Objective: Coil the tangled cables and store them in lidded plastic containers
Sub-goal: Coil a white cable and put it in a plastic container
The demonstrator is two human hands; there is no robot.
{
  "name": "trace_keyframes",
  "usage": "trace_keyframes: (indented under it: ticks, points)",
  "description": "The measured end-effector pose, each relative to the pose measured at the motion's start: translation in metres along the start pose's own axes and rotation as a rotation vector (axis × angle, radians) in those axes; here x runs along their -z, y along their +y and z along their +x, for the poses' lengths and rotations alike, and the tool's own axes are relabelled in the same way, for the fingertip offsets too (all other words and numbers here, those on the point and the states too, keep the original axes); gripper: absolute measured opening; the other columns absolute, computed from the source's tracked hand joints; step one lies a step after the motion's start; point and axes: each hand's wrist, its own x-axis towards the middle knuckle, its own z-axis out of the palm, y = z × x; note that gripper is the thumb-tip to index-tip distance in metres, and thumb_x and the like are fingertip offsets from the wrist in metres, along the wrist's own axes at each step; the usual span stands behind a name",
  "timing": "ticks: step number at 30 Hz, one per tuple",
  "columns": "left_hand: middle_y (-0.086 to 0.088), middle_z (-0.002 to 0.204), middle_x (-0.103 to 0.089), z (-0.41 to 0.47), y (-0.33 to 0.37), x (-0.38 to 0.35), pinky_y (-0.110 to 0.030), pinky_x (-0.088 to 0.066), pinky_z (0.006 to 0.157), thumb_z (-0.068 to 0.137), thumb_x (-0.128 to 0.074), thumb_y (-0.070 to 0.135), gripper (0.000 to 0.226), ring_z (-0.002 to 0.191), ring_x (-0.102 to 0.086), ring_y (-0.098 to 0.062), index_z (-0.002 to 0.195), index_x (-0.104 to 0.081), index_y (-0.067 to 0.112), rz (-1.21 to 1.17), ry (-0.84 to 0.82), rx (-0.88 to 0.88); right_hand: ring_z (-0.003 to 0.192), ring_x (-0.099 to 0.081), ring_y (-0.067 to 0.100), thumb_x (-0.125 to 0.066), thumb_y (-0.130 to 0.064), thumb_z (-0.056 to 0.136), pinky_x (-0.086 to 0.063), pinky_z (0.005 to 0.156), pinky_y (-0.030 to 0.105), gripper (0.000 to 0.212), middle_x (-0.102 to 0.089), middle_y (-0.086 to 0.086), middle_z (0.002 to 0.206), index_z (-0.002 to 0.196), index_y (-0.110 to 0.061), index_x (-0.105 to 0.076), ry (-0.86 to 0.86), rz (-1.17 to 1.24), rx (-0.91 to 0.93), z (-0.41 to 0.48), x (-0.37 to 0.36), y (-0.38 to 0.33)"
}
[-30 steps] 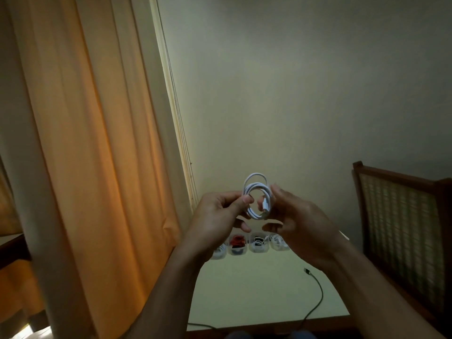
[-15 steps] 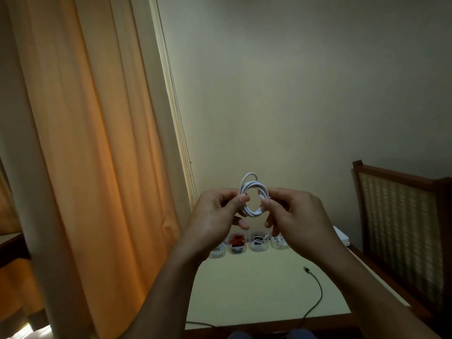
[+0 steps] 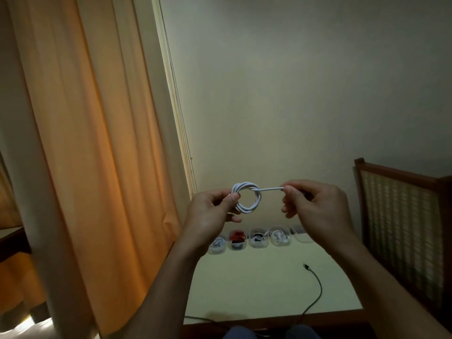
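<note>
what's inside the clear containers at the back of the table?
Left to right in the clear containers: white coiled cable, red cable over something dark, black-and-white cable, thin white cable. A fifth container sits mostly behind the right hand; its contents are hidden.

Orange curtain (image 3: pixel 80 143) filled the left half of the frame, hanging in folds. A pale frame strip (image 3: pixel 164 69) with thin cords ran diagonally along its right edge. Plain off-white wall (image 3: pixel 305 94) covered the upper right. Wood chair (image 3: pixel 401 216) with a woven back stood at right, beside the pale table (image 3: pixel 256 285) at bottom centre. A dark ledge (image 3: pixel 12 241) sat at the left edge.
</note>
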Motion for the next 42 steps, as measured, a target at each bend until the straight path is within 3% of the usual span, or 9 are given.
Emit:
trace_keyframes:
  ticks: [3, 8, 13, 17, 22, 27, 33, 39, 42]
  points:
    - [-0.015, 0.086, -0.075, 0.012, -0.017, -0.011, -0.033, -0.063, 0.072, 0.101, -0.063, 0.013, 0.016, 0.073, -0.072, -0.019, 0.108, -0.076, 0.005, -0.044, -0.013, 0.063, 0.06, -0.072, 0.019, -0.067, -0.007, 0.093, -0.063, 0.067, 0.039, 0.015, -0.072, 0.004, 0.065, 0.086, -0.015, -0.078, 0.077, 0.111, -0.11, 0.001, -0.015, 0.02]
    - [-0.023, 0.089, -0.074, 0.048, -0.082, -0.03, -0.035, -0.062, 0.07, 0.103, -0.06, 0.012, 0.021, 0.065, -0.07, -0.021, 0.112, -0.072, -0.002, -0.012, -0.012, 0.201, 0.073, -0.076, 0.025, -0.063, -0.004, 0.09, -0.062, 0.077, 0.051, 0.015, -0.076, 0.007, 0.073, 0.081, -0.012, -0.074, -0.05, 0.146, -0.366, 0.008, -0.053, 0.103]
    - [-0.034, 0.103, -0.072, 0.083, -0.155, -0.04, -0.053, -0.059, 0.092, 0.104, -0.058, 0.012, 0.023, 0.09, -0.072, -0.048, 0.114, -0.072, -0.003, 0.025, -0.131, 0.295, 0.083, -0.071, 0.008, -0.066, -0.011, 0.086, -0.055, 0.076, 0.028, 0.023, -0.078, -0.003, 0.094, 0.103, -0.022, -0.078, -0.305, -0.159, -0.384, 0.016, -0.071, 0.179]
    - [-0.019, 0.092, -0.077, 0.097, -0.187, -0.056, -0.046, -0.06, 0.085, 0.104, -0.059, 0.013, 0.018, 0.07, -0.069, -0.024, 0.106, -0.077, 0.009, 0.061, -0.179, 0.297, 0.051, -0.054, 0.004, -0.065, -0.017, 0.09, -0.042, 0.052, 0.022, 0.023, -0.077, 0.004, 0.082, 0.107, -0.025, -0.078, -0.443, -0.034, -0.432, 0.022, -0.08, 0.206]
    - [-0.023, 0.096, -0.075, 0.117, -0.218, -0.076, -0.029, -0.063, 0.073, 0.103, -0.06, 0.011, 0.02, 0.074, -0.065, -0.019, 0.112, -0.075, 0.001, 0.014, -0.196, 0.343, 0.066, -0.066, 0.013, -0.069, -0.016, 0.093, -0.048, 0.058, 0.027, 0.017, -0.077, 0.003, 0.077, 0.104, -0.023, -0.08, -0.387, 0.048, -0.541, 0.027, -0.081, 0.244]
    - [-0.022, 0.09, -0.076, 0.144, -0.255, -0.1, -0.035, -0.064, 0.076, 0.096, -0.071, 0.011, 0.006, 0.071, -0.069, -0.022, 0.095, -0.075, 0.007, 0.029, -0.178, 0.36, 0.069, -0.069, 0.019, -0.073, -0.013, 0.089, -0.056, 0.067, 0.044, 0.017, -0.077, 0.007, 0.079, 0.101, -0.022, -0.08, -0.278, 0.043, -0.637, 0.031, -0.078, 0.292]
    - [-0.012, 0.082, -0.077, 0.172, -0.314, -0.137, -0.032, -0.061, 0.068, 0.09, -0.079, 0.018, 0.012, 0.069, -0.07, -0.019, 0.091, -0.079, 0.006, 0.14, -0.181, 0.38, 0.063, -0.068, 0.017, -0.079, -0.018, 0.084, -0.049, 0.054, 0.031, 0.007, -0.076, 0.005, 0.071, 0.091, -0.017, -0.081, -0.178, -0.035, -0.807, 0.034, -0.074, 0.355]
    - [0.008, 0.072, -0.073, 0.21, -0.364, -0.169, -0.012, -0.047, 0.059, 0.087, -0.081, 0.021, 0.009, 0.061, -0.064, 0.003, 0.094, -0.081, 0.015, 0.279, -0.246, 0.339, 0.076, -0.072, 0.01, -0.084, -0.025, 0.08, -0.054, 0.069, 0.026, 0.008, -0.077, -0.008, 0.08, 0.088, -0.024, -0.082, -0.171, -0.151, -0.812, 0.054, -0.074, 0.426]
    - [0.003, 0.079, -0.077, 0.236, -0.39, -0.181, -0.018, -0.052, 0.065, 0.087, -0.081, 0.025, 0.014, 0.069, -0.068, -0.004, 0.084, -0.082, 0.011, 0.349, -0.281, 0.338, 0.084, -0.07, 0.007, -0.086, -0.026, 0.079, -0.054, 0.078, 0.025, 0.015, -0.077, -0.009, 0.087, 0.092, -0.022, -0.082, -0.172, -0.193, -0.804, 0.073, -0.079, 0.465]
